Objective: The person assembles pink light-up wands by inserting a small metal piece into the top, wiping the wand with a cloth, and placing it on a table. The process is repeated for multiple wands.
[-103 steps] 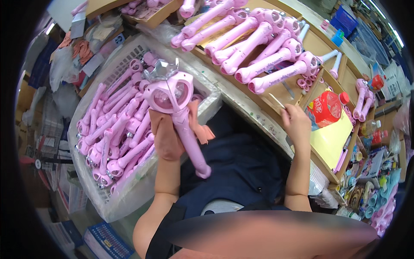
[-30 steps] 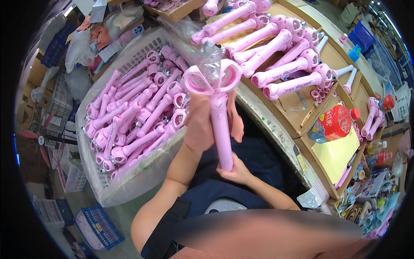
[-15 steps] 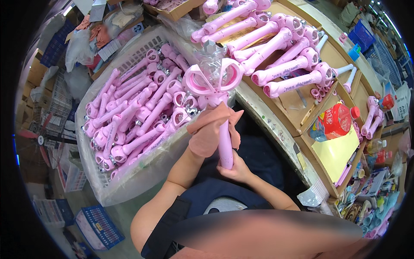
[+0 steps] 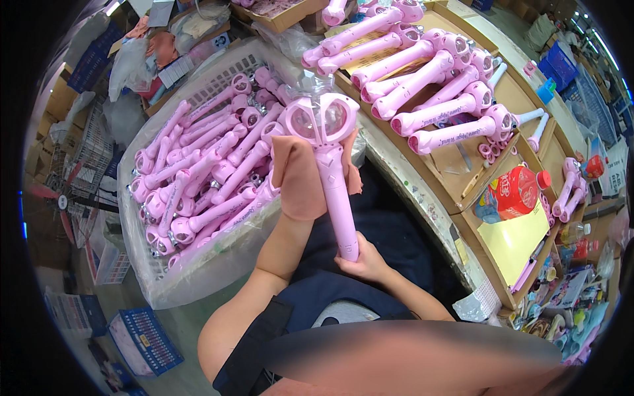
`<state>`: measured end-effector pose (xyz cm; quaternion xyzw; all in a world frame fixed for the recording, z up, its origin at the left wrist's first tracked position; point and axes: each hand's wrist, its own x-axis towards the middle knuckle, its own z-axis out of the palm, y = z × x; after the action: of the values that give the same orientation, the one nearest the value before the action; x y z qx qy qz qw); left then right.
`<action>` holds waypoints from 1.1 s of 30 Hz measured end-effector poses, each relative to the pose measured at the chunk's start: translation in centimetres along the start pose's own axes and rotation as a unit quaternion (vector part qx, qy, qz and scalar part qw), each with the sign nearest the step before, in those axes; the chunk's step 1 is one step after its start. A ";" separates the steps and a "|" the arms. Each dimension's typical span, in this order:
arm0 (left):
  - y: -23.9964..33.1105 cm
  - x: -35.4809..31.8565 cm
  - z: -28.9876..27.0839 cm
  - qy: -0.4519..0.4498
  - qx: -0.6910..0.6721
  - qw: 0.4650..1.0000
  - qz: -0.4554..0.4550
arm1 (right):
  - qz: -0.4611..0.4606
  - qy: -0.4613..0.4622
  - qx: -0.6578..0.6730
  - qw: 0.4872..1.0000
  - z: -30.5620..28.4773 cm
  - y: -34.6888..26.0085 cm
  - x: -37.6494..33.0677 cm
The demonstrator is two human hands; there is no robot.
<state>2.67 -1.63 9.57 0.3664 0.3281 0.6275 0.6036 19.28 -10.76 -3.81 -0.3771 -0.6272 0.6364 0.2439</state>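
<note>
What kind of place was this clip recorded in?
Probably a small toy assembly or packing workshop. A white basket holds many identical pink wands, more lie in rows on a cardboard tray, and the left hand and right hand hold one pink wand.

A pink wand [image 4: 330, 165] stands nearly upright at centre, heart-shaped clear head far, handle near.

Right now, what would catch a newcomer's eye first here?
The pink wand held upright at centre, the left hand around its neck and the right hand at its base. On the left, a white basket is heaped with similar wands; more lie in rows on the cardboard tray at upper right.
</note>
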 end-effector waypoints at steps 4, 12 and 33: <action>-0.2 -0.9 0.2 -0.045 0.442 0.859 0.254 | -0.015 0.019 -0.018 1.000 -0.1 -0.1 0.2; -2.7 -0.9 -1.7 -0.165 0.326 0.914 0.178 | -0.003 0.025 0.004 1.000 0.3 0.9 -0.1; -2.6 0.5 -0.5 0.065 0.189 0.973 0.112 | -0.223 0.193 0.063 0.953 -7.8 -10.9 10.1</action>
<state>3.62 -0.95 7.12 0.4668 0.4358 0.6404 0.4268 17.62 2.96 5.66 -0.3270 -0.5946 0.5190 0.5197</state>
